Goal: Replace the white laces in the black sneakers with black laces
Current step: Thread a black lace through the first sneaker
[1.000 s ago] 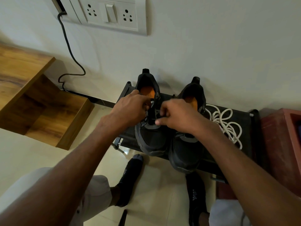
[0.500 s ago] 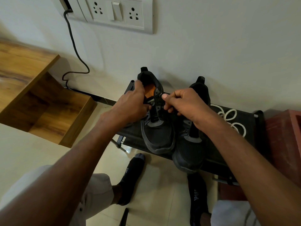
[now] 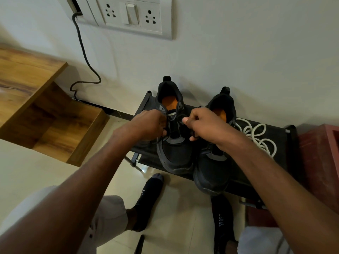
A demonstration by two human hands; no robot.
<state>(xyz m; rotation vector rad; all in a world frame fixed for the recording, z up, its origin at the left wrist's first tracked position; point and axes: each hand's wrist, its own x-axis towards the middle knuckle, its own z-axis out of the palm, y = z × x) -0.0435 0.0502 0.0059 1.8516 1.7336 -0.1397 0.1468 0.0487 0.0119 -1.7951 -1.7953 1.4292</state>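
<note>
Head view, looking down at a low black shoe rack (image 3: 278, 136) set against the wall. Two black sneakers side by side on the rack, toes overhanging its near edge: left sneaker (image 3: 174, 154) toward the rack's left end, right sneaker (image 3: 212, 171) touching it at mid-rack. Orange insoles visible in both openings.

Left hand (image 3: 148, 125) curled at the left side of the left sneaker's eyelet row; right hand (image 3: 203, 123) curled at the right side of the same row, thumb tip pressed against the forefinger. Both apparently pinching ends of a black lace (image 3: 182, 119), seen only as dark strands between the knuckles; exact grip hidden by the fingers and by black on black.

One loose pile of white lace (image 3: 256, 136) lying on the rack toward its right end, just beside the right sneaker and clear of both hands. Number of separate white laces in the pile not discernible.

Handling, as judged: lace light, limp and thin, prone to slipping back through an eyelet; best taken near the stiff tip for threading, then close to the eyelet for drawing tight. Sneaker light, soft in the upper, firm in the sole; likely to slide on the rack under a pull unless steadied.

Count: two sneakers, two hands, one white pile, one rack.

Also in view: wall socket plate (image 3: 132, 15), black cable (image 3: 82, 52), wooden shelf (image 3: 36, 99), two socked feet on the floor.
</note>
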